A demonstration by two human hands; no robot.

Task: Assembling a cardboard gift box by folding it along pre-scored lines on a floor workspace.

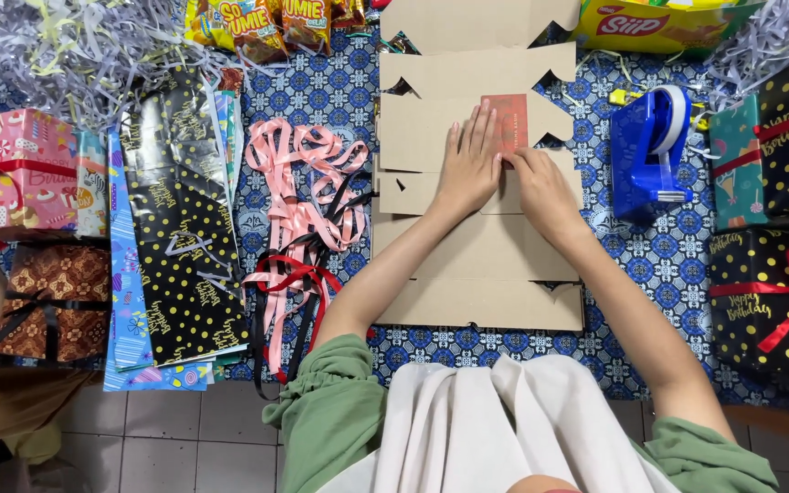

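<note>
- From the head camera: my left hand (pixel 469 166) lies flat and released, fingers straight and together, pressing on the unfolded brown cardboard box (pixel 477 246) in the middle of the blue patterned mat (pixel 650 265).
- My right hand (pixel 541 187) is just beside it, fingers bent, and the fingertips touch the lower edge of a small red card (pixel 510 123) that lies on the cardboard (I cannot tell if they pinch it or only press it).
- The card sits in the upper half of the cardboard, its left side partly under my left fingertips.
- Left of the cardboard lies a loose pile of pink ribbons (pixel 299 192), with red and black ones under it.
- Further left, near the left edge of the mat, is a stack of wrapping paper (pixel 180 228), the top sheet black with yellow dots.
- Right of the cardboard stands a blue tape dispenser (pixel 648 151).
- At the right edge are wrapped gift boxes (pixel 769 292), black with dots and red ribbon.
</note>
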